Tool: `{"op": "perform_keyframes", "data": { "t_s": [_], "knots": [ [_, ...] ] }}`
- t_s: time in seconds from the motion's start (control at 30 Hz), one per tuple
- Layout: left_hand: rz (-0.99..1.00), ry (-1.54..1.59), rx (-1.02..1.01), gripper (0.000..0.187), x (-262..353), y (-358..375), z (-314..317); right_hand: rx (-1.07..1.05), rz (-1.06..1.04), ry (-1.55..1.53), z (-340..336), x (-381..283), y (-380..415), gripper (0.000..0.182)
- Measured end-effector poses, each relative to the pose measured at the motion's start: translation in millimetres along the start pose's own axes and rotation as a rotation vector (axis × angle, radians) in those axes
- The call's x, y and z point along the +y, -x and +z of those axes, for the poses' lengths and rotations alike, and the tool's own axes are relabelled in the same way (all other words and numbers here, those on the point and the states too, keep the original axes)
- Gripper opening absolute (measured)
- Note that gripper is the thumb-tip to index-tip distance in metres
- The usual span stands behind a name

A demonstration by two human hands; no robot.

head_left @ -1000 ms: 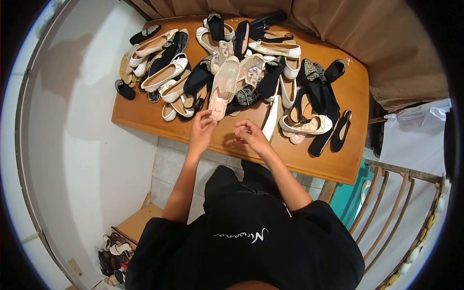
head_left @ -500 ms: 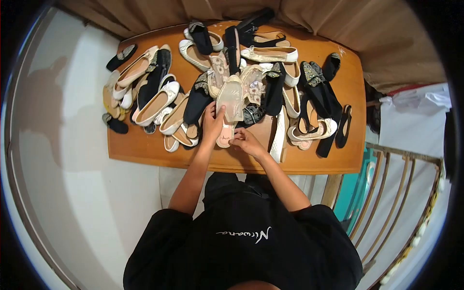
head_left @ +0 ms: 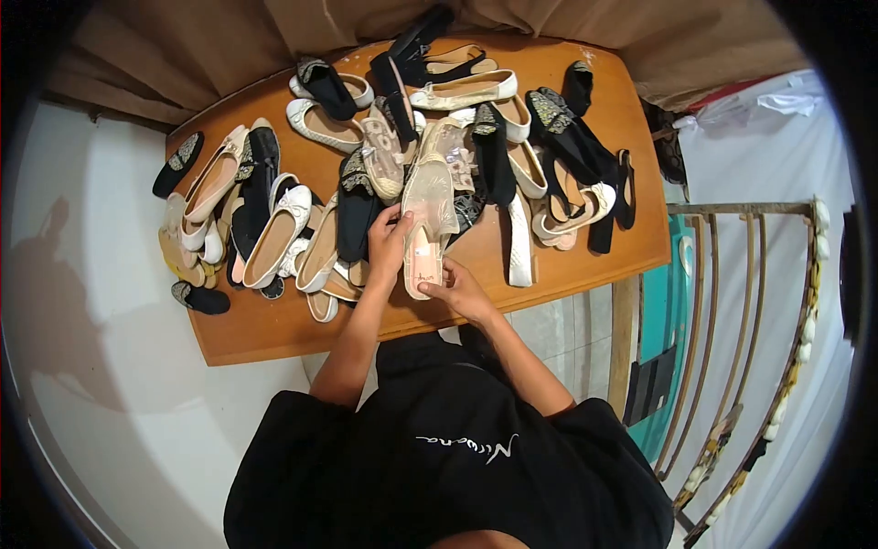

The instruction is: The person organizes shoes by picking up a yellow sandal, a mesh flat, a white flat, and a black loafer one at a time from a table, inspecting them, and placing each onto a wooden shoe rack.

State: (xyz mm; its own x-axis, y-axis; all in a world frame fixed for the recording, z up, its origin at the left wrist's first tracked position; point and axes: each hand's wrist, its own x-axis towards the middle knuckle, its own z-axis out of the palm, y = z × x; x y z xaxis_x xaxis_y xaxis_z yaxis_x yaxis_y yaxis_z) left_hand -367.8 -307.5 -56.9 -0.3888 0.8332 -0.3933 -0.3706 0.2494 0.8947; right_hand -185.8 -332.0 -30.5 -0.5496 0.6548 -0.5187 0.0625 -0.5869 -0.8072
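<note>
A sheer-topped beige slip-on flat (head_left: 428,197) is held over the front of the table, toe pointing away from me and its pink insole with dark lettering facing up. My left hand (head_left: 390,245) grips its left side near the middle. At the heel end, my right hand (head_left: 460,291) has its thumb on the insole and its other fingers partly hidden. Just left of the left hand lies a black flat with a beaded toe (head_left: 357,220). Beyond the held flat are a similar embroidered sheer shoe (head_left: 380,151) and another floral sheer piece (head_left: 450,146).
Many black and white flats are heaped across the wooden table (head_left: 585,273). A white flat (head_left: 519,242) lies on its side to the right. A wooden-slatted rack (head_left: 741,302) stands at right, and a brown curtain (head_left: 219,64) hangs behind the table.
The camera view has shifted and tilted, so the table appears rotated. The held flat is lower in view, with more of its insole showing. My right thumb now rests on the heel.
</note>
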Motion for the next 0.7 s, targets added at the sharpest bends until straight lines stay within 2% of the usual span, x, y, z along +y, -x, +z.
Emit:
{"op": "perform_keyframes", "data": {
  "t_s": [0.07,0.13,0.17,0.2,0.27,0.3,0.33,0.4,0.43,0.6,0.67,0.7],
  "knots": [
    [0.024,0.024,-0.083,0.037,13.0,4.1,7.2,-0.039,-0.026,-0.105,2.7,-17.3,18.3,0.056],
    [0.002,0.371,-0.205,0.044,20.7,7.9,18.4,-0.05,-0.056,-0.093,-3.8,-27.8,37.9,0.057],
    [-0.058,0.428,-0.321,0.061,24.9,8.3,24.5,-0.075,-0.068,-0.142,-8.1,-33.2,49.8,0.058],
    [-0.053,0.425,-0.337,0.061,36.6,16.4,33.9,-0.101,-0.081,-0.191,-12.1,-39.7,61.8,0.058],
    [-0.244,0.633,-0.417,0.077,60.2,35.7,56.5,-0.101,-0.095,-0.226,-20.2,-49.5,87.4,0.061],
    [-0.267,0.6,-0.463,0.095,54.1,36.3,65.0,-0.085,-0.116,-0.255,-22.0,-55.3,102.9,0.059],
    [-0.273,0.585,-0.494,0.095,54.1,42.7,77.2,-0.065,-0.14,-0.288,-25.2,-57.1,117.1,0.058],
    [-0.338,0.726,-0.514,0.109,51.0,59.4,103.3,-0.029,-0.215,-0.306,-35.1,-51.7,143.5,0.059],
    [-0.338,0.668,-0.563,0.118,48.3,69.3,116.0,-0.012,-0.245,-0.301,-40.4,-50.1,158.5,0.061],
    [-0.463,0.8,-0.875,0.112,17.6,120.8,187.4,0.05,-0.359,-0.442,-61.1,-30.5,234.4,0.065],
    [-0.511,0.982,-1.203,0.103,5.5,147.4,214.2,0.174,-0.37,-0.338,-64.5,-19.4,262.4,0.067],
    [-0.611,1.057,-1.243,0.095,11.6,169.1,230.5,0.22,-0.379,-0.303,-66.7,-14.7,275.1,0.065]
  ]
}}
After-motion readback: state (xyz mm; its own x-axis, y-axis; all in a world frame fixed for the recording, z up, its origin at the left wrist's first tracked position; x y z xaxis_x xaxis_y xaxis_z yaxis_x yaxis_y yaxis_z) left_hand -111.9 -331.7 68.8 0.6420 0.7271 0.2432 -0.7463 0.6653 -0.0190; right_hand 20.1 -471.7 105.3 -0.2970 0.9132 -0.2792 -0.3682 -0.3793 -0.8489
